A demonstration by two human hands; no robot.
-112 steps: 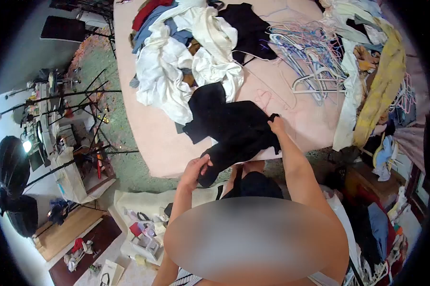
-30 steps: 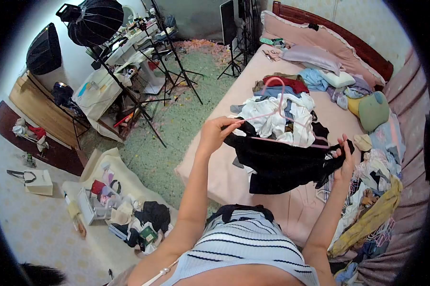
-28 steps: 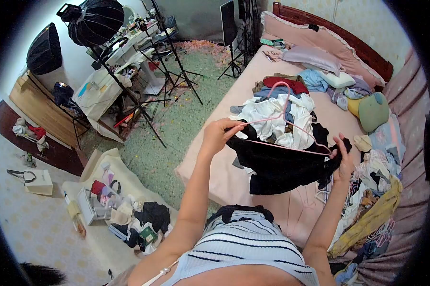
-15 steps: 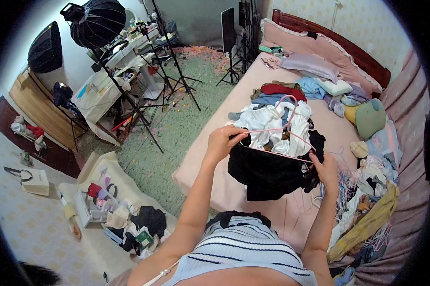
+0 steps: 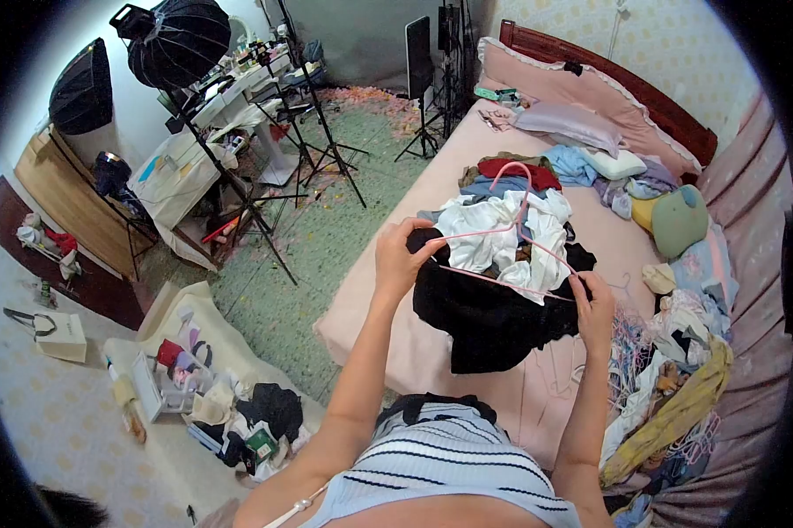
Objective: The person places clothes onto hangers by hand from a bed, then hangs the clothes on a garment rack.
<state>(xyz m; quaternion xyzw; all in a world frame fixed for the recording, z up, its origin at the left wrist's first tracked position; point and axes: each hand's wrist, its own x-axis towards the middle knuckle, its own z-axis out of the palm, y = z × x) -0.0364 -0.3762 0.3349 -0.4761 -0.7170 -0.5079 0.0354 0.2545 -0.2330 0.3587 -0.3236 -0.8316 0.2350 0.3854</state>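
Observation:
A pink clothes hanger is held up in front of me over the bed, its hook pointing away from me. My left hand is closed round the hanger's left end, with a bit of black cloth at the fingers. At the opposite end, my right hand pinches the hanger's right corner. A black garment hangs at the lower bar, its top edge along the pink wire. Just beyond lie white clothes, with a red garment behind them.
The pink-sheeted bed carries pillows, a green plush toy and a clothes heap with tangled hangers at right. Softbox lights on tripods stand at left. A cream-covered seat holds more clothes.
The hanger has shifted slightly left and its hook has tipped. My right hand has moved a little up and left along the hanger's corner. The black garment stays with it.

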